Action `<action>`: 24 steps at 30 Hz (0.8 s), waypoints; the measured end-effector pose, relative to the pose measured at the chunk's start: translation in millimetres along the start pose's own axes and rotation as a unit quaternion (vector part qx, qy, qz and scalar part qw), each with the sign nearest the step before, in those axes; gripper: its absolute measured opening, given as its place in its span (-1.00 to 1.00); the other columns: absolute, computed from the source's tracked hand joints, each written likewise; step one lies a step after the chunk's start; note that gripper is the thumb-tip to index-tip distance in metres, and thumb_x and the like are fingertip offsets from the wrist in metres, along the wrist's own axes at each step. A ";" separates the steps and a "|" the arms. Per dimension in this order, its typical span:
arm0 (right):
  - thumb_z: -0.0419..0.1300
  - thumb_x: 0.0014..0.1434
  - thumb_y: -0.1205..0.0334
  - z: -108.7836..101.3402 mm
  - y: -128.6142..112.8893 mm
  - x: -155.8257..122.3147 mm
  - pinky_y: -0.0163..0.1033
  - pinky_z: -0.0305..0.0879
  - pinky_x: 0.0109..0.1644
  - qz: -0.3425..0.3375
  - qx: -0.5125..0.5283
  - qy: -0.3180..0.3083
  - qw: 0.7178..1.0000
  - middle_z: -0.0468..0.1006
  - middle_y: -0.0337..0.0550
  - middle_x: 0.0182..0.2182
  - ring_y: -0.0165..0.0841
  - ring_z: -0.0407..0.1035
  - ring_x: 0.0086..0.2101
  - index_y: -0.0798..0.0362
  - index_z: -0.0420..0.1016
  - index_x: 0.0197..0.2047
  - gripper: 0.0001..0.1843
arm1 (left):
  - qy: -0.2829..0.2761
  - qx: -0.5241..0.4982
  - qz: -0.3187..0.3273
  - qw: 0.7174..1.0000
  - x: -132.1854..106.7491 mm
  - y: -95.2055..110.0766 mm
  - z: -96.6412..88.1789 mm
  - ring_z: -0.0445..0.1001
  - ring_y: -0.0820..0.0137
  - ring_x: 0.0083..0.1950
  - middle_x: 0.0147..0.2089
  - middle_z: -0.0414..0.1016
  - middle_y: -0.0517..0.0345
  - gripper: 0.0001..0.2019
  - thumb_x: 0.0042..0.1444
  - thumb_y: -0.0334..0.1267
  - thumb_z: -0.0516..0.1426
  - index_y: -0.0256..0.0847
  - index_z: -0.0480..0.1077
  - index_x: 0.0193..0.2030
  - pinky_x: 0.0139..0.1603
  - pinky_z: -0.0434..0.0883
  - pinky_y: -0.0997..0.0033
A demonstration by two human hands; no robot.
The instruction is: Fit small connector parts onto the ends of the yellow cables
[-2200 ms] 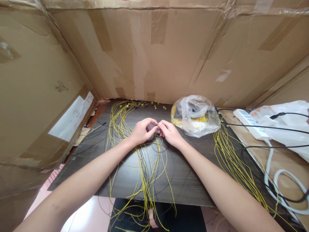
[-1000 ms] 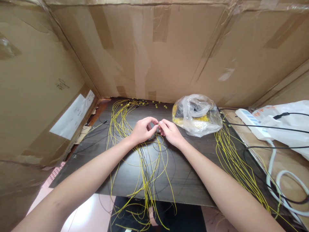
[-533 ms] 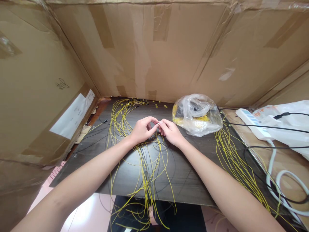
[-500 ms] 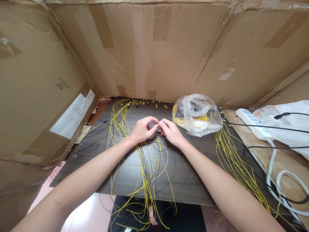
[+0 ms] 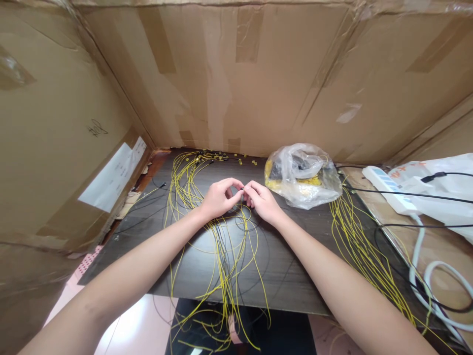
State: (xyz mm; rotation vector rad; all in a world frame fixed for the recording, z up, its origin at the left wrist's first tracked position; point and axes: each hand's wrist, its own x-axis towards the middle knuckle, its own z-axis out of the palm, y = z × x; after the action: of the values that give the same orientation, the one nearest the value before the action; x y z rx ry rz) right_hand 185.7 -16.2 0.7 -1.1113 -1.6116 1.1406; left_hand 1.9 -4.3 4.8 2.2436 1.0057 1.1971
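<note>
My left hand [image 5: 219, 198] and my right hand [image 5: 261, 201] meet fingertip to fingertip over the middle of a dark wooden board [image 5: 295, 276]. Between the fingertips both hands pinch a small dark connector [image 5: 242, 189] on the end of a thin wire. Under the hands lies a loose bundle of yellow and black wires [image 5: 229, 246] that trails over the board's near edge. A second fan of yellow wires [image 5: 185, 182] curves off to the far left of the hands.
A clear plastic bag [image 5: 303, 175] with yellow and dark parts lies right of my hands. More yellow wires [image 5: 358, 241] run along the right. A white power strip [image 5: 384, 185], white bag [image 5: 439, 192] and cables lie far right. Cardboard walls [image 5: 229, 74] enclose the board.
Both hands stay pinched together at the same spot; only the view has shifted slightly.
</note>
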 end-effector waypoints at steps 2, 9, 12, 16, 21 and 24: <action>0.16 0.26 -0.11 0.3 0.4 0.1 -0.26 0.25 -0.37 0.002 0.016 0.002 1.000 0.42 -0.31 -0.47 -0.41 0.27 -0.51 -0.02 0.33 -0.30 -0.67 | 0.002 -0.004 -0.001 1.000 -0.1 0.1 0.3 0.40 0.55 -0.52 -0.30 0.61 0.16 -0.89 0.26 -0.27 0.21 -0.25 0.53 -0.15 -0.41 0.40 0.52; 0.09 0.33 -0.15 -0.7 2.4 0.6 -0.26 0.24 -0.36 -0.001 -0.019 0.001 1.000 0.42 -0.28 -0.49 -0.40 0.29 -0.49 -0.01 0.33 -0.36 -0.60 | -0.014 -0.004 -0.003 1.000 0.3 -1.9 -0.6 0.41 0.53 -0.50 -0.27 0.61 0.17 -0.90 0.26 -0.27 0.24 -0.23 0.53 -0.14 -0.37 0.43 0.50; 0.09 0.32 -0.18 -0.4 2.2 0.4 -0.26 0.24 -0.36 0.000 -0.014 0.003 1.000 0.43 -0.29 -0.49 -0.40 0.29 -0.50 -0.02 0.34 -0.35 -0.59 | -0.010 0.000 0.005 1.000 0.2 -2.1 -0.6 0.41 0.53 -0.50 -0.26 0.62 0.16 -0.90 0.29 -0.26 0.22 -0.22 0.52 -0.14 -0.37 0.43 0.49; 0.13 0.27 -0.10 0.6 1.5 0.0 -0.25 0.25 -0.36 0.004 0.010 0.011 1.000 0.41 -0.32 -0.48 -0.41 0.28 -0.51 -0.03 0.33 -0.29 -0.69 | -0.003 0.002 0.007 1.000 -0.1 -1.6 0.4 0.40 0.53 -0.51 -0.24 0.62 0.15 -0.89 0.31 -0.24 0.20 -0.22 0.52 -0.13 -0.38 0.42 0.49; 0.15 0.22 0.02 0.8 0.1 -1.2 -0.25 0.25 -0.35 0.005 0.001 0.016 1.000 0.39 -0.35 -0.49 -0.40 0.29 -0.50 -0.04 0.31 -0.27 -0.80 | 0.000 0.006 -0.002 1.000 0.2 -2.3 0.9 0.39 0.54 -0.51 -0.24 0.62 0.15 -0.89 0.28 -0.24 0.21 -0.21 0.53 -0.14 -0.38 0.41 0.50; 0.15 0.22 0.03 0.3 -0.8 -1.6 -0.25 0.25 -0.35 0.007 -0.005 0.016 1.000 0.40 -0.34 -0.49 -0.39 0.30 -0.49 -0.03 0.33 -0.27 -0.80 | 0.003 0.010 0.004 1.000 0.3 -3.0 0.5 0.38 0.54 -0.51 -0.27 0.61 0.17 -0.90 0.27 -0.25 0.22 -0.21 0.53 -0.17 -0.38 0.40 0.50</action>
State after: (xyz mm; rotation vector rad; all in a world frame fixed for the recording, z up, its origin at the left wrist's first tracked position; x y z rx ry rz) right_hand 185.7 -18.0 1.2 -1.1434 -1.5888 1.1186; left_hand 1.2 -2.1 2.8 2.2628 1.0146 1.2032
